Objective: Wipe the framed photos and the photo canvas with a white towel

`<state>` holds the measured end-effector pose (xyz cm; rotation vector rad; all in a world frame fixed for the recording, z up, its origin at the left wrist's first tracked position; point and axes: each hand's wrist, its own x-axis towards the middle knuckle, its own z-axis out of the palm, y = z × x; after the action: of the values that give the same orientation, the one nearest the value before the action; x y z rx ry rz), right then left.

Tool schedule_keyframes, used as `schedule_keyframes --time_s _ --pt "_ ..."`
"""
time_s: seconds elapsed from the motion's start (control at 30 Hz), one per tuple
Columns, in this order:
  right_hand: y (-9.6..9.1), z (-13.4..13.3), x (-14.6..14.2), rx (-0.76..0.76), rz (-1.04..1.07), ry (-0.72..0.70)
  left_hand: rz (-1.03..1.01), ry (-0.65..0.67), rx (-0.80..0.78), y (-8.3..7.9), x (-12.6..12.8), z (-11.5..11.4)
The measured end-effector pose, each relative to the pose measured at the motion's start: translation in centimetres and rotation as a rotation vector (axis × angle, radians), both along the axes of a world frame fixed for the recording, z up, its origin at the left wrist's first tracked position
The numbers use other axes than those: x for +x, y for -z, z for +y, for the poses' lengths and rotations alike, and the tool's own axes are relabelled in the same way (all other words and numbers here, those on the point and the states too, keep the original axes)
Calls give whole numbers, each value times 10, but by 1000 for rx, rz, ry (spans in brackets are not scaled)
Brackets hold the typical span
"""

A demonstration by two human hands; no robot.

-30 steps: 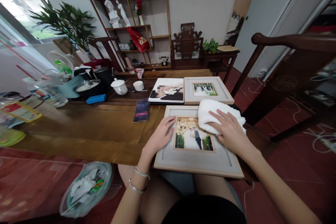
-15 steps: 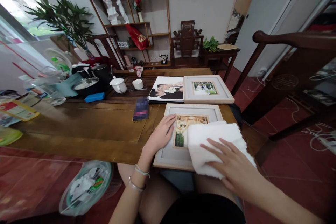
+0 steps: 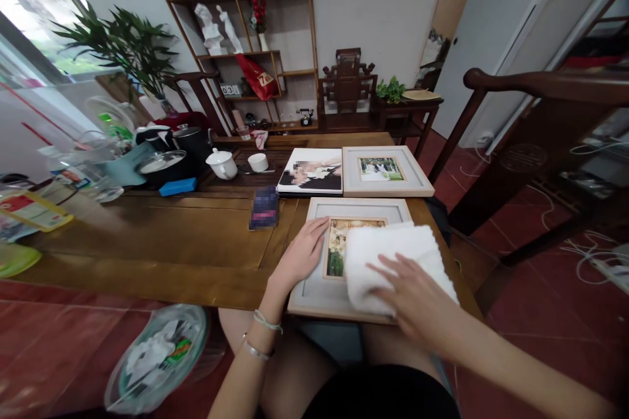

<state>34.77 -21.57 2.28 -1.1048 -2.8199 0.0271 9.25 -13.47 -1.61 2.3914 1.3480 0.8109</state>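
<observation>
A light-wood picture frame (image 3: 314, 298) with a pale mat and a photo lies flat at the table's near right end. My left hand (image 3: 305, 249) rests on its left side, fingers stretched toward the photo's upper left corner. A folded white towel (image 3: 417, 242) covers the right part of the frame and some of the photo. My right hand (image 3: 410, 291) holds the towel against the frame, its fingers spread over the cloth. The thumb is hard to make out. Behind lie a second wood frame (image 3: 417, 177) and a white-edged photo panel (image 3: 314, 160), side by side.
A dark, blurred-out packet (image 3: 264, 208) lies left of the frame. Farther left are a lidded white cup (image 3: 222, 163), a blue block (image 3: 177, 184) and a black pot (image 3: 164, 167). A lined waste bin (image 3: 157, 360) stands below; a wooden chair (image 3: 521, 150) is at right.
My right hand and the towel have slid left across the frame, covering a little more of the photo. My left hand stays on the frame. The view has shifted slightly.
</observation>
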Motion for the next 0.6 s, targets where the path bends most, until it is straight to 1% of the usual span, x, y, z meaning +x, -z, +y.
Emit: schedule_keyframes --time_s 0.07,0.1,0.13,0.17,0.23,0.33,0.4,0.47,0.53,0.6 --pt "-4 -27 1 -70 32 -100 -8 2 -2 0 0 0" --pt "-5 -34 3 -87 46 -126 -12 6 -2 1 -1 0" --pt "-5 -36 5 -90 56 -130 -15 11 0 1 -1 0" --pt "-4 -32 7 -81 59 -121 -18 16 2 1 -1 0" --pt "0 -11 13 -21 49 -56 -21 24 6 2 -1 0" --pt "4 41 24 129 4 103 -20 26 13 2 -1 0" --pt "3 75 29 237 -7 198 -22 27 22 2 -1 0" --pt "0 100 30 291 -17 238 -25 26 32 3 -1 0" --pt "-2 111 24 267 -37 221 -23 21 34 3 -1 0" --pt "-3 107 14 195 -52 174 -20 16 31 3 -1 0"
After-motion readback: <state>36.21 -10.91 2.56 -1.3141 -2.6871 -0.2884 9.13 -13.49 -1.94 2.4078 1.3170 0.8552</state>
